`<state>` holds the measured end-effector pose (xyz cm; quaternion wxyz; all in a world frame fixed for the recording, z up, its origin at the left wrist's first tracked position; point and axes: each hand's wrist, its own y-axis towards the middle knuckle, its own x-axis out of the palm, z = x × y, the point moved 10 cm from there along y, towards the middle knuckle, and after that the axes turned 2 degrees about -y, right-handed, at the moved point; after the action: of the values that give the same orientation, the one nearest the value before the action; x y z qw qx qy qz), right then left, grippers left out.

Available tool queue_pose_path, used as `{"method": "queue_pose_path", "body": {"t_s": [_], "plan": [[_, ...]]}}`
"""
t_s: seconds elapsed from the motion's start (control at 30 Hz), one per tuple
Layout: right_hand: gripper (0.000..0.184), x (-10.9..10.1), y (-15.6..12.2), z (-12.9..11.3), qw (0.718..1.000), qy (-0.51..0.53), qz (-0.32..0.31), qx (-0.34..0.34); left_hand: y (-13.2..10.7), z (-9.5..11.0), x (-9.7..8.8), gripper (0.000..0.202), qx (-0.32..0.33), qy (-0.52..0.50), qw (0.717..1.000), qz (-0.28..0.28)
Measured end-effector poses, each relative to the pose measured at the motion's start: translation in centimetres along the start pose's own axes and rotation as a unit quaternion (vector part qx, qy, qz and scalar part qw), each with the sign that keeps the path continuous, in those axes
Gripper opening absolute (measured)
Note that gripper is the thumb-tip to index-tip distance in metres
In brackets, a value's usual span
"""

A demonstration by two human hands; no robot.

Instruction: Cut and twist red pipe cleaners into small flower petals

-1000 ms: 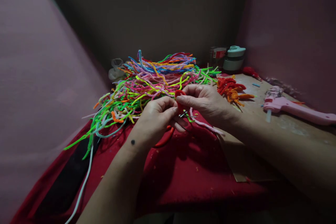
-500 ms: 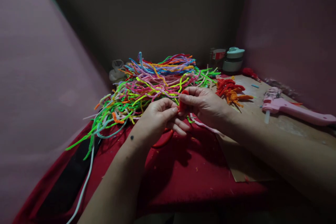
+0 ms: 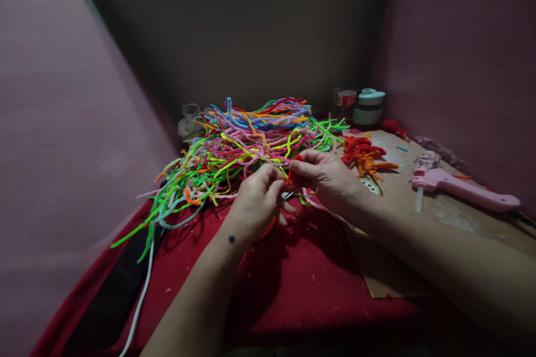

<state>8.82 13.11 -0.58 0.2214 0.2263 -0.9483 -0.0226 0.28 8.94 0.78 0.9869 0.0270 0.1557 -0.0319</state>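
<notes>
Both my hands meet over the red cloth [image 3: 318, 268], in front of a big tangle of coloured pipe cleaners [image 3: 247, 145]. My left hand [image 3: 255, 201] and my right hand [image 3: 326, 175] are closed in pinches on a short red pipe cleaner [image 3: 292, 176] bent between their fingertips. The rest of the red stem trails down under my left hand. A small metal tip shows just beneath the fingers; what it belongs to I cannot make out.
A pile of red and orange bent pieces [image 3: 362, 155] lies to the right on a cardboard sheet [image 3: 419, 201]. A pink glue gun [image 3: 456, 187] rests further right. Tape rolls and a small container [image 3: 366, 106] stand at the back wall.
The red loop that stood up between my fingers has been folded down small. Both hands sit slightly lower in the picture as the view tilted.
</notes>
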Motion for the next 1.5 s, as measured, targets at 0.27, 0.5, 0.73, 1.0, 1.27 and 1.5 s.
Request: {"method": "queue_pose_path", "body": {"t_s": [0.27,0.5,0.73,1.0,1.27,1.5], "plan": [[0.03,-0.5,0.2,-0.1,0.999,-0.035,0.02,0.016,-1.3,3.6,0.8,0.019,0.251,0.485,0.834,0.078],[0.029,-0.7,0.4,-0.4,0.999,-0.047,0.015,0.013,-0.7,3.1,-2.3,0.009,0.194,0.194,0.954,0.117],[0.026,-1.0,0.1,-0.9,0.999,-0.013,0.044,0.006,1.0,-0.5,-1.6,0.029,0.021,-0.135,0.989,0.055],[0.029,-0.2,0.1,-0.5,0.999,0.013,0.033,0.021,0.3,0.0,-0.1,0.014,0.025,-0.117,0.992,0.033],[0.028,-0.4,0.0,-0.1,0.998,-0.039,0.027,0.035,0.0,0.9,-1.6,0.012,0.091,0.049,0.988,0.115],[0.025,0.8,-0.1,-0.1,0.999,-0.018,-0.028,0.015,0.8,-0.9,-1.4,0.018,0.024,-0.196,0.978,0.072]]}}
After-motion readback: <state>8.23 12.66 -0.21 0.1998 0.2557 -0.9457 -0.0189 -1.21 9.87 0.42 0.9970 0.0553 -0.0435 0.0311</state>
